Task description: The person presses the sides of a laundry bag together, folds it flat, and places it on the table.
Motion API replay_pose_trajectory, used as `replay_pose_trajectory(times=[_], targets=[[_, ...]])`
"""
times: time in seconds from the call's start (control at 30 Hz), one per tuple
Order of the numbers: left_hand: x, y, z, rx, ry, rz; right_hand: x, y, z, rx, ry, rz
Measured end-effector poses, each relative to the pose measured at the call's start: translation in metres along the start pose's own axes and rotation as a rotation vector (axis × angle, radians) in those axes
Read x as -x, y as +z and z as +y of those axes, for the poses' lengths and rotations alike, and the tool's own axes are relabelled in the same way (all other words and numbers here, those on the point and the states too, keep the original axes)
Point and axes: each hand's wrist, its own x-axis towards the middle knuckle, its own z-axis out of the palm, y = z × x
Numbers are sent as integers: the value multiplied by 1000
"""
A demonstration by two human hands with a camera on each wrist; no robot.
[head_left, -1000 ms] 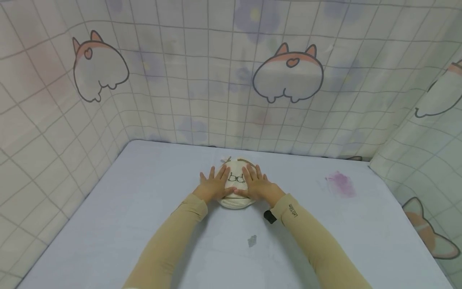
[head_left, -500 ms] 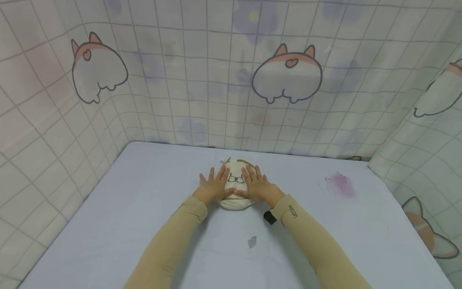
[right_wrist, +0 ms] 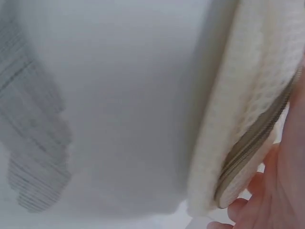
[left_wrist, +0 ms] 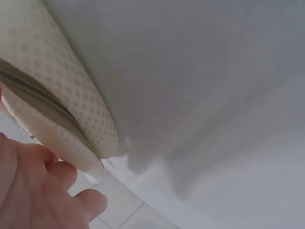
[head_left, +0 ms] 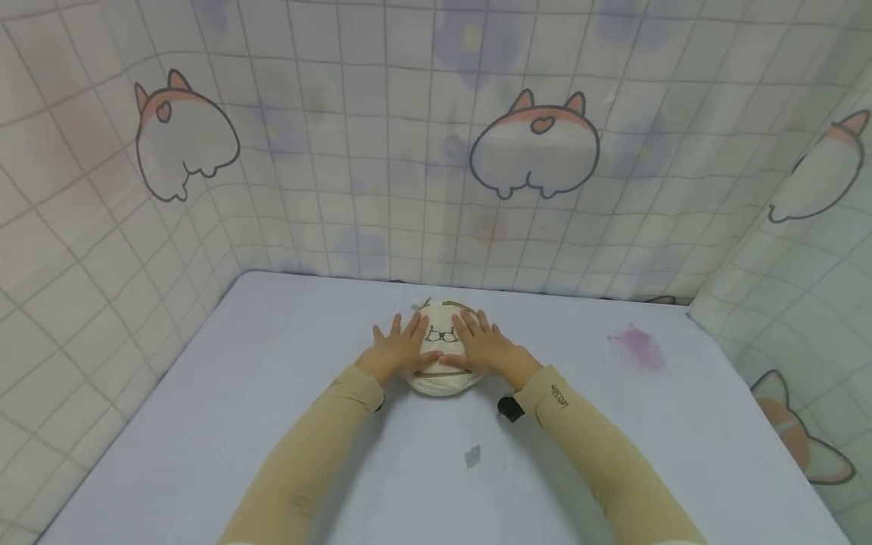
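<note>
A cream mesh zippered pouch (head_left: 441,384) with a glasses drawing on its top lies toward the far side of the table. My left hand (head_left: 397,350) rests flat on its left part, fingers spread. On the right part lies my right hand (head_left: 487,350), fingers also straight and spread, the two thumbs close together over the front of the top. A zipper (left_wrist: 43,98) runs along the pouch's side in the left wrist view, with the fingers above it. The right wrist view shows the zipper (right_wrist: 257,138) beside the right hand's fingers.
The pouch stands on a white table (head_left: 238,424). A grey patch (head_left: 473,456) lies nearer the front, and a pink stain (head_left: 639,347) marks the right side. A grid-patterned curtain (head_left: 381,166) with corgi drawings hangs around the back and sides.
The hands stay spread on the pouch, almost unmoved. The head view has shifted slightly, with the curtain drawings a little lower and farther left.
</note>
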Motion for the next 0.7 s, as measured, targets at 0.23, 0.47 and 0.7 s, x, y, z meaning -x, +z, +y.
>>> replay_pose_trajectory(times=[0.23, 0.47, 0.7], targets=[[-1, -9, -4, -25, 17, 33, -1, -13, -1, 14, -24, 5], [-1, -12, -7, -32, 49, 120, 6, -23, 0, 28, -70, 37], [8, -14, -11, -10, 81, 274, 15, -28, -2, 25, -116, 101]])
